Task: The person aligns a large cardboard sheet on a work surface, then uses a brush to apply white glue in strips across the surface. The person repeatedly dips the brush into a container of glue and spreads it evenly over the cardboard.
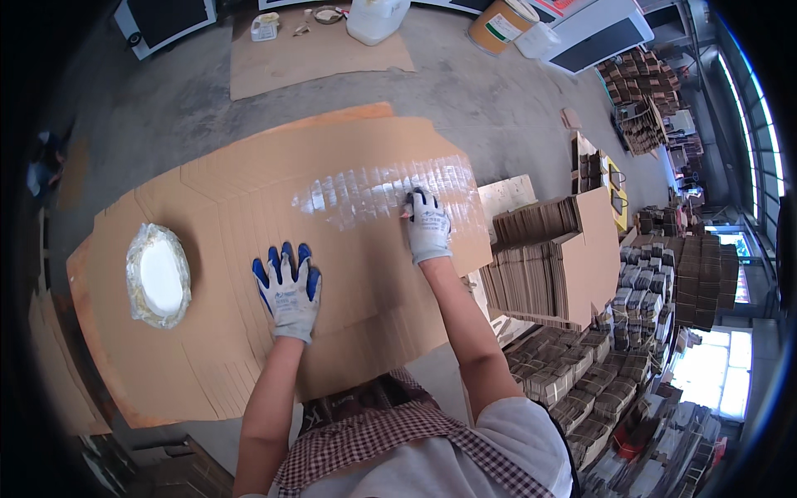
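Large flat brown cardboard sheets (224,241) lie fanned in front of me, their edges slightly staggered. My left hand (292,297), in a white glove with blue fingertips, presses flat on them with its fingers spread. Toward the right end, my gloved right hand (428,226) is closed, with a small dark item partly showing at its fingers; its kind I cannot make out. Beside that hand runs a glossy, wet-looking whitish band (365,189) across the overlapping edges. At the left, on the cardboard, stands an oval bowl (183,278) lined with clear plastic, holding something smooth and white.
Right of the sheets stands a stack of folded cardboard (531,278). Tied cardboard bundles (573,373) fill the lower right. Across the concrete floor (174,124) lie a cardboard mat (324,68) with a white jug (375,21), and a brown drum (501,26).
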### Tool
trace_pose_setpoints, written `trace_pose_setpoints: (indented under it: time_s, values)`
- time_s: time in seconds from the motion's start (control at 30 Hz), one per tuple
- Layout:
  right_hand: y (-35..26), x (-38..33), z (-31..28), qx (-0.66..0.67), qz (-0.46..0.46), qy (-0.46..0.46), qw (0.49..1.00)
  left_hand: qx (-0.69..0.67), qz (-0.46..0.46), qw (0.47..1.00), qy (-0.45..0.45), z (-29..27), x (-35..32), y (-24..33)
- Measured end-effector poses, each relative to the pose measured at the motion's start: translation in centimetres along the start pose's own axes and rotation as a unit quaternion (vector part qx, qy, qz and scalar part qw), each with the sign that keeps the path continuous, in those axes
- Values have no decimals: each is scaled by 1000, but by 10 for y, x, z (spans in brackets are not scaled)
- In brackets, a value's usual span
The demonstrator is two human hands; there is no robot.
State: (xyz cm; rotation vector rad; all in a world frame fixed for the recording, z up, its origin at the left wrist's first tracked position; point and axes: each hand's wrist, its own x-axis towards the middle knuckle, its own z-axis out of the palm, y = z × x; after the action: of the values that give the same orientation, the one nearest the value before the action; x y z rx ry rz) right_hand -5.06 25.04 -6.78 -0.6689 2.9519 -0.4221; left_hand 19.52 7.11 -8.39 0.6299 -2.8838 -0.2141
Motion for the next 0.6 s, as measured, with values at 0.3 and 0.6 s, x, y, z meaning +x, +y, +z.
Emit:
trace_pose_setpoints:
  time_s: [0.3,0.6]
  values:
    - [7,9,10,27,-141,76,987,21,7,999,-24,-2,6,5]
    - [-7,-106,2,23,-213,15,977,39,5,999,-9,8,3,2]
